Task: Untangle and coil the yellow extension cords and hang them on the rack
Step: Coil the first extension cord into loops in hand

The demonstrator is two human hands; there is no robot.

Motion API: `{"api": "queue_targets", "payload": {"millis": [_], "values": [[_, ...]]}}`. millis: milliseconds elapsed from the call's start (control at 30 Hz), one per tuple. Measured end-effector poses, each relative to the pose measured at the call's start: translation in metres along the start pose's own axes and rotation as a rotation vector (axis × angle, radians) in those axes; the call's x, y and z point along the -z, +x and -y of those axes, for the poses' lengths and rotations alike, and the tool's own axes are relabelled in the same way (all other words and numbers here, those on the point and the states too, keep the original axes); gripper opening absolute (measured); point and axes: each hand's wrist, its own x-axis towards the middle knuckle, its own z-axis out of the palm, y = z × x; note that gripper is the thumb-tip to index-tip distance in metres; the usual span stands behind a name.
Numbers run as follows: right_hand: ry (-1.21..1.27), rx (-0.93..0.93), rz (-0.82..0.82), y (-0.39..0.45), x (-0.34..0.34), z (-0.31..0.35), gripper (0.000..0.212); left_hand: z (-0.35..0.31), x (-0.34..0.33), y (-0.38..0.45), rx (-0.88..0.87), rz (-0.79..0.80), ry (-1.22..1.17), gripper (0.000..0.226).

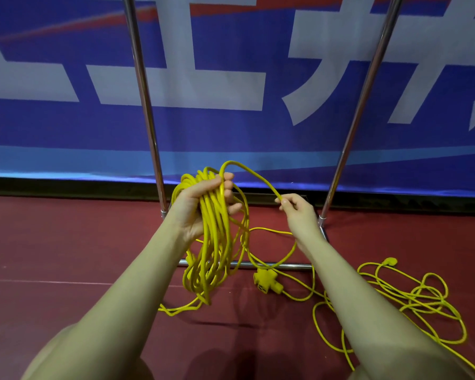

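My left hand (200, 207) grips the top of a coil of yellow extension cord (213, 250) whose loops hang down toward the floor. From the top of the coil one strand arcs to the right, where my right hand (296, 212) pinches it between thumb and fingers. Below my hands a yellow multi-outlet socket block (268, 282) lies on the floor at the end of the cord. A second yellow cord (412, 300) lies tangled on the floor at the right, its plug (390, 261) at the far side. Just beyond my hands stands the metal rack (146, 105).
The rack's two chrome uprights rise left and right of my hands, with its base bar (294, 266) on the dark red floor (52, 256). Behind it hangs a blue banner (231, 127) with large white letters.
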Motion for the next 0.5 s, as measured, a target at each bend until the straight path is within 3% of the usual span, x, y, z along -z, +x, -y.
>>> {"api": "queue_targets", "payload": {"millis": [100, 233, 333, 500], "values": [[0.062, 0.004, 0.007, 0.003, -0.004, 0.002, 0.018, 0.009, -0.007, -0.004, -0.021, -0.057, 0.158, 0.007], [0.061, 0.013, 0.010, 0.008, -0.009, 0.002, 0.013, 0.012, -0.006, -0.004, -0.006, -0.010, 0.282, 0.052], [0.128, -0.014, 0.038, 0.007, -0.012, -0.001, 0.009, 0.009, -0.004, -0.003, -0.036, -0.014, 0.266, 0.053], [0.009, 0.038, 0.277, -0.001, -0.006, -0.002, 0.010, 0.010, -0.003, -0.003, -0.049, -0.012, 0.239, 0.048]]}}
